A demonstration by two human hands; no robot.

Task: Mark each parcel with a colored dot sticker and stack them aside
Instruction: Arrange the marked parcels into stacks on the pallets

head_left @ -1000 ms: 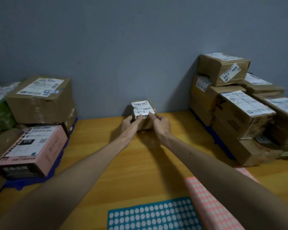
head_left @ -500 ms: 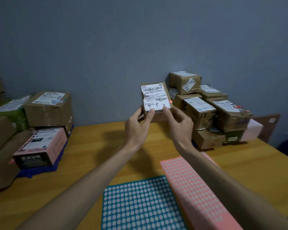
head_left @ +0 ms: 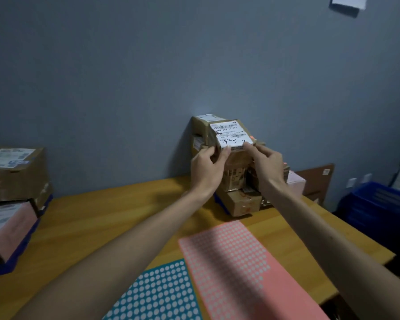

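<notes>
I hold a small brown parcel (head_left: 231,135) with a white label in the air, in front of the right-hand stack of parcels (head_left: 238,199). My left hand (head_left: 206,167) grips its left side and my right hand (head_left: 267,162) grips its right side. A small orange-pink dot shows at the parcel's right edge. Two dot-sticker sheets lie near the table's front edge, a teal sheet (head_left: 157,294) and a pink sheet (head_left: 236,262). The held parcel and my hands hide much of the stack behind.
More parcels (head_left: 12,172) are piled at the left on a blue tray, with a pink box (head_left: 7,227) in front. The wooden table (head_left: 102,218) ends at the right, where blue crates (head_left: 379,209) stand on the floor. A grey wall rises behind.
Both hands lifted the small parcel off the table by the wall and carried it up and right, up to the right-hand stack. My view swung right with it.
</notes>
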